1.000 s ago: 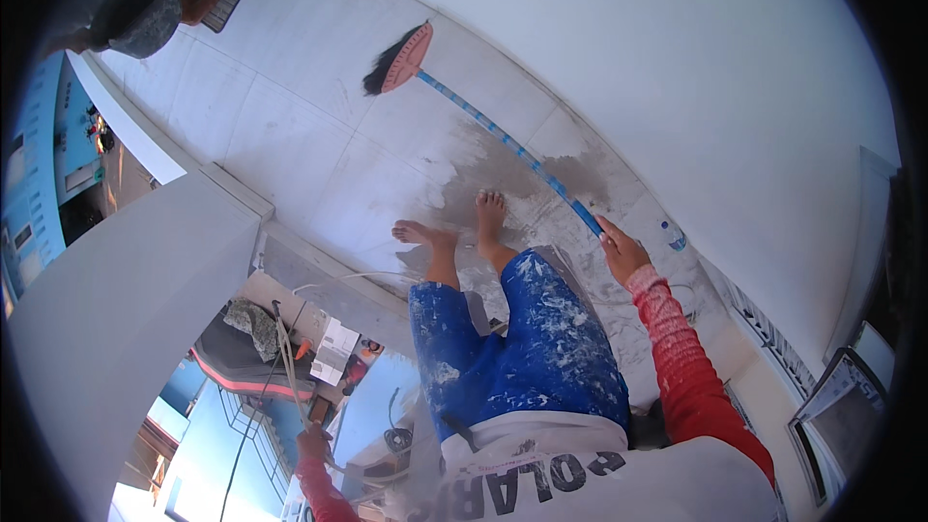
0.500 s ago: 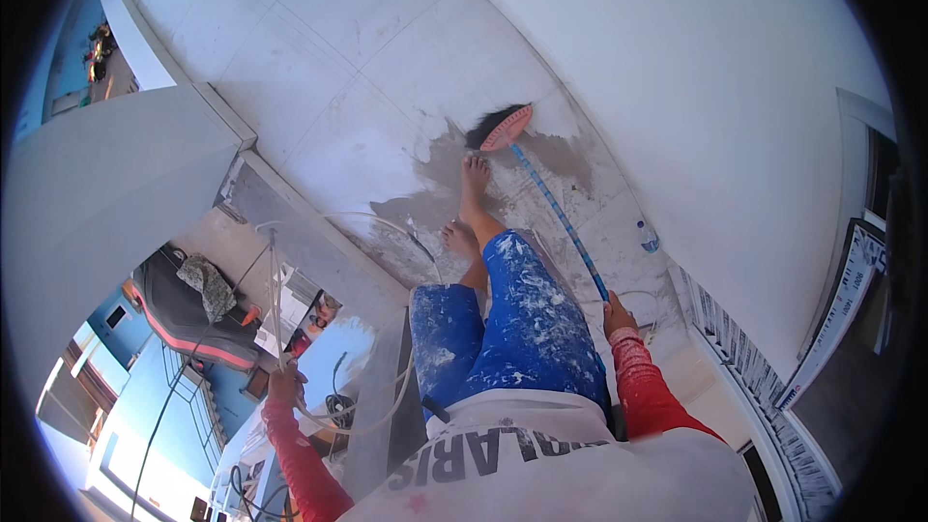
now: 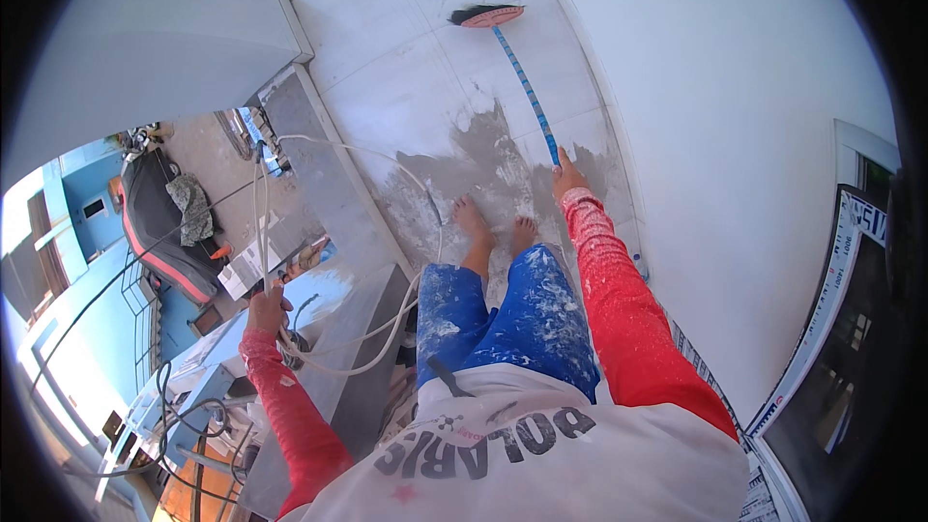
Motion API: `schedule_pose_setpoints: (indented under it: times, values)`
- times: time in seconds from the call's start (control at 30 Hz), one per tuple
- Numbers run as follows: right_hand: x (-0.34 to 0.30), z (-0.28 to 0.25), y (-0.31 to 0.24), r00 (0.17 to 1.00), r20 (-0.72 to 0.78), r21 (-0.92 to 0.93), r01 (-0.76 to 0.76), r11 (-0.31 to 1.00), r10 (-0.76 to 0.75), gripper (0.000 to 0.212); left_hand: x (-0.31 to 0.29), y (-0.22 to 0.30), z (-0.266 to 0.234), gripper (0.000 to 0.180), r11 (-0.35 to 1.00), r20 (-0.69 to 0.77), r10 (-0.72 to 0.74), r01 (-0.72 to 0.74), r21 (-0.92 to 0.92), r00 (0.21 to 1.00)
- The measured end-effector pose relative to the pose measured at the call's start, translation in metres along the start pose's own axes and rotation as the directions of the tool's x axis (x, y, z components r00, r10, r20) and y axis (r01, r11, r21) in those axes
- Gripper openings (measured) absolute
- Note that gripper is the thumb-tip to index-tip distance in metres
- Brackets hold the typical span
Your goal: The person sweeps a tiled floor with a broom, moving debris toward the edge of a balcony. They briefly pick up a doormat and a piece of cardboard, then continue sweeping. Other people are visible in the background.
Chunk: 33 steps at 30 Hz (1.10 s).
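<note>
My right hand (image 3: 569,177) is closed round the upper end of a broom (image 3: 527,92) with a blue patterned handle. Its pink head with dark bristles lies farther ahead on the whitish, dusty floor (image 3: 387,39), past my bare feet. My right arm is stretched forward. On the left, my left hand (image 3: 268,309) is closed on a looped white cable (image 3: 377,360). One length of that cable runs up over the low wall and across the floor, ending near my left foot; other strands hang in loops below the hand.
A low grey wall (image 3: 333,159) borders the floor on the left, with a drop to a yard holding a covered dark vehicle (image 3: 159,222). A white wall (image 3: 735,135) rises on the right, beside a window frame (image 3: 822,309). Dark cables (image 3: 184,420) tangle at lower left.
My right arm has reached forward, and the broom head has moved away from my feet along the floor. The left hand still grips the cable. My view and feet have shifted.
</note>
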State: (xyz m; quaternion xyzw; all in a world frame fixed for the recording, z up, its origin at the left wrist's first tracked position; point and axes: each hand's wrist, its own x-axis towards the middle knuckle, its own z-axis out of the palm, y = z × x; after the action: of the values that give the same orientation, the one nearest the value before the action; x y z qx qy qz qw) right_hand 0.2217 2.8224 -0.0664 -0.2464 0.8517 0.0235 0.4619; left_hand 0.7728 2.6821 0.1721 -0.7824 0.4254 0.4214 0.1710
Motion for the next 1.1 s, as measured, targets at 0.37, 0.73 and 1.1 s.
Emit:
schedule_pose_setpoints:
  times: [0.37, 0.73, 1.1]
  values:
    - [-0.217, 0.014, 0.156, 0.926, 0.301, -0.493, -0.053, 0.868, 0.228, 0.057, -0.142, 0.009, 0.003, 0.053, 0.995, -0.346, 0.066, -0.090, -0.052, 0.936]
    - [-0.104, -0.024, 0.007, 0.887, 0.134, -0.237, 0.461, 0.855, -0.441, 0.049, -0.340, -0.050, -0.030, 0.044, 0.964, -0.628, -0.142, -0.037, -0.263, 0.765]
    - [-0.114, 0.069, 0.008, 0.930, 0.298, -0.642, 0.362, 0.675, -0.215, 0.057, -0.420, -0.148, 0.030, 0.045, 0.894, -0.784, -0.314, -0.110, -0.434, 0.535]
